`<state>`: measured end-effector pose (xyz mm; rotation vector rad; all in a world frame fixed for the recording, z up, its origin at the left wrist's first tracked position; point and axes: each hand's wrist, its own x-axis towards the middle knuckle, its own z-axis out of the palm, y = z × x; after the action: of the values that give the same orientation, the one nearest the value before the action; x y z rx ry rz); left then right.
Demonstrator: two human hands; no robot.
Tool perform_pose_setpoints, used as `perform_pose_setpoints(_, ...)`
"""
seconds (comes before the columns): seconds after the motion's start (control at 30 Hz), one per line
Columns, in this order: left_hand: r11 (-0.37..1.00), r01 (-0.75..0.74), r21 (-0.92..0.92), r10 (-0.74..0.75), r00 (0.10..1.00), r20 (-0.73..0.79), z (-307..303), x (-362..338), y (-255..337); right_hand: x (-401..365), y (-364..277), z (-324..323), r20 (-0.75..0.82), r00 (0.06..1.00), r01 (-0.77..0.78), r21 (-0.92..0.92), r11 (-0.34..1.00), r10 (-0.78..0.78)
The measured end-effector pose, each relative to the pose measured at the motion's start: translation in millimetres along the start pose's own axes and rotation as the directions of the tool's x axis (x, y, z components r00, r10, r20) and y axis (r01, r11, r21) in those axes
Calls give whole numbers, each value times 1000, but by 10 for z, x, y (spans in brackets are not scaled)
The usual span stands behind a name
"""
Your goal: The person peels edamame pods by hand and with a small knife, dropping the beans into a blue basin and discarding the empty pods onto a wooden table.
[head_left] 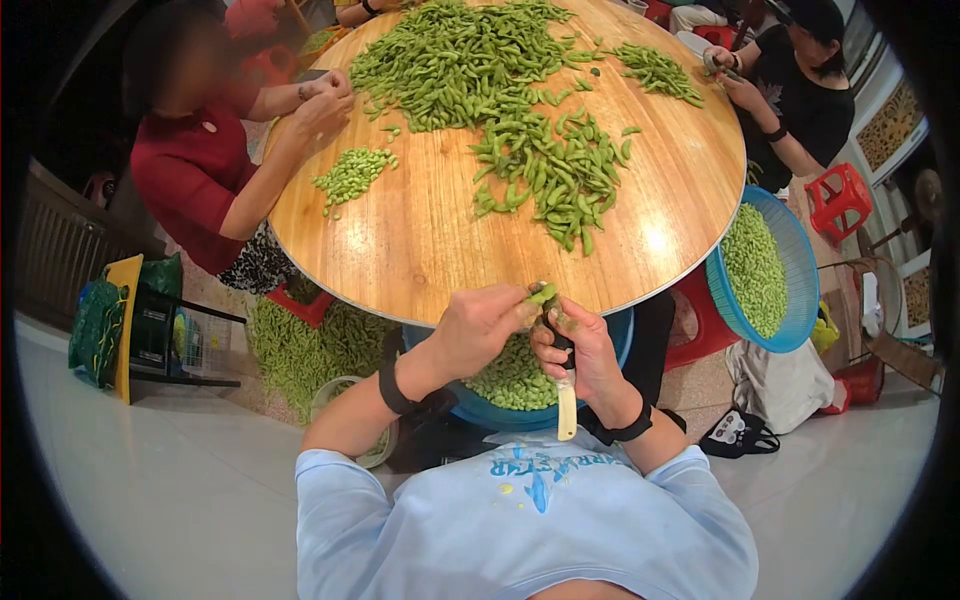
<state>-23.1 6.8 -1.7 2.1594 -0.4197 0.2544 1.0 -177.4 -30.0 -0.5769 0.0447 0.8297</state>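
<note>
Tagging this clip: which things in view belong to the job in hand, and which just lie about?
Job: green pods; pale shelled beans; round wooden table; blue plastic basin; black-and-cream tool.

Apparently lying about: black cloth bag; vacant red plastic stool.

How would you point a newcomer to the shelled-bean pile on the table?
Find the big round wooden table. Near its left edge, by the person in dark red, is a small pile of shelled beans. Its pieces are short and pale; the larger heaps of pods on the tabletop are long and darker green.

Left hand (484, 326) beside right hand (584, 350); both curled inward
</note>
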Motion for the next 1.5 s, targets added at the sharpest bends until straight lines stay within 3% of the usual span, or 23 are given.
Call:
perform_pose_setpoints(0.03, 920, 226, -318, -230, 973, 27, 17, 2, 7, 3, 7, -11, -10, 1000, 25, -28, 999, -26)
perform_pose_setpoints(0.07, 922, 222, -317, -226, 974, 26, 6, 11, -5, 10, -8, -9, -8, 1000, 29, -30, 999, -29)
perform_pose_setpoints(0.1, 728, 441, -525, -414, 893, 176, -9, 7, -20, 9, -19, -10, 5, 997, 74, -131, 989, -74)
perform_pose_setpoints(0.13, 440, 615, -654, -533, 765, 361, -15, 2, -26, 6, -30, -12, 22, 993, 118, -231, 966, -116)
perform_pose_setpoints(0.17, 440, 615, -655, -533, 765, 361, -10, 4, -9, 11, -37, -32, 22, 993, 117, -232, 966, -115)
perform_pose_setpoints(0.23, 587, 581, -564, -515, 805, 295, 18, 10, 65, 18, -37, -91, 29, 980, 190, -438, 879, -198)
perform_pose_setpoints(0.27, 583, 586, -562, -517, 802, 300, 42, 0, 105, 23, -22, -97, 24, 980, 187, -435, 881, -196)
perform_pose_setpoints(0.33, 922, 286, -263, -269, 958, 97, 88, -26, 180, 56, -9, -87, 38, 882, 334, -752, 568, -469)
perform_pose_setpoints(0.37, 920, 290, -263, -273, 957, 100, 91, -35, 197, 80, -11, -95, 34, 883, 331, -751, 571, -467)
perform_pose_setpoints(0.43, 990, 119, -79, -116, 992, 39, 102, -42, 217, 131, -37, -107, 343, 705, 499, -862, 90, -620)
perform_pose_setpoints(0.47, 989, 123, -82, -120, 992, 41, 119, -51, 213, 121, -73, -95, 339, 708, 495, -864, 92, -619)
perform_pose_setpoints(0.53, 997, 58, -51, -59, 998, -6, 151, -72, 200, 69, -161, -30, 464, 705, 431, -881, -195, -536)
perform_pose_setpoints(0.73, 996, 88, 15, -88, 996, 12, 188, -133, 241, 84, -118, 3, 640, 573, 487, -768, -416, -512)
perform_pose_setpoints(1.07, 971, 238, -10, -235, 966, 104, 167, -257, 269, 112, -44, -156, 621, 676, 542, -784, -302, -397)
perform_pose_setpoints(1.17, 979, 192, 62, -201, 960, 194, -39, -456, 236, 46, 24, -154, 601, 717, 503, -797, -335, -353)
perform_pose_setpoints(1.23, 965, 165, 206, -208, 955, 211, -253, -611, 316, 13, 31, -155, 609, 734, 553, -793, -254, -302)
perform_pose_setpoints(1.3, 830, 160, 535, -465, 727, 505, -545, -759, 315, -29, 16, -118, 637, 718, 571, -769, -288, -280)
perform_pose_setpoints(1.33, 831, 157, 534, -464, 726, 508, -625, -797, 280, -41, 14, -109, 665, 700, 587, -743, -322, -260)
perform_pose_setpoints(1.4, 754, -70, 653, -376, 768, 518, -712, -843, 242, -37, 20, -120, 695, 668, 625, -718, -306, -265)
perform_pose_setpoints(1.47, 845, 17, 535, -295, 849, 439, -661, -463, 160, -19, 18, -120, 729, 628, 668, -684, -292, -273)
perform_pose_setpoints(1.5, 863, -34, 503, -165, 924, 346, -616, -223, 104, -35, 12, -134, 662, 693, 606, -749, -268, -284)
